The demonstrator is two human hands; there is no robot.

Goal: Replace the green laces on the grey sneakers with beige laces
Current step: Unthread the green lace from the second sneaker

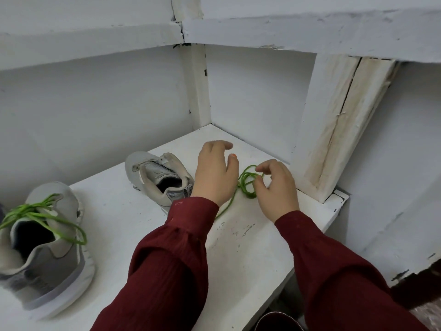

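A grey sneaker (152, 175) without a lace stands at the back of the white shelf (250, 247). A second grey sneaker (45, 259) at the near left still carries its green lace (35, 211). A loose green lace (247, 183) lies coiled on the shelf to the right of the laceless shoe, its tail running toward me. My right hand (276, 187) pinches the coil between thumb and curled fingers. My left hand (216, 173) hovers just left of the coil with relaxed fingers, holding nothing. No beige lace is in view.
The shelf sits in a white corner, with walls close behind and to the left. A white slanted post (338, 125) stands at the right end. The shelf's front edge runs down to the right, with a dark round object (276, 321) below it.
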